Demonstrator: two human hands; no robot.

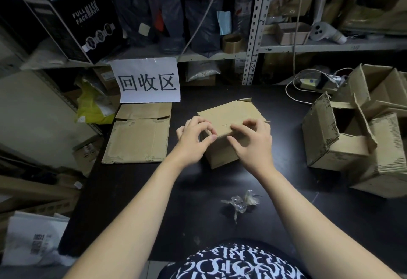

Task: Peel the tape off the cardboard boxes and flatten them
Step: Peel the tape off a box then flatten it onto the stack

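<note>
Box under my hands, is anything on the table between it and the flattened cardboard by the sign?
Nothing visible. Your left hand and right hand are on the box, and only a bare strip of dark table separates it from the flattened cardboard to its left. The crumpled tape lies nearer you, off that path.

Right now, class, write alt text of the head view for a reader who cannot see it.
A person's left hand and right hand pick at the top of a small cardboard box on a dark table. Flattened cardboard lies left, open boxes right, crumpled tape nearer.
</note>
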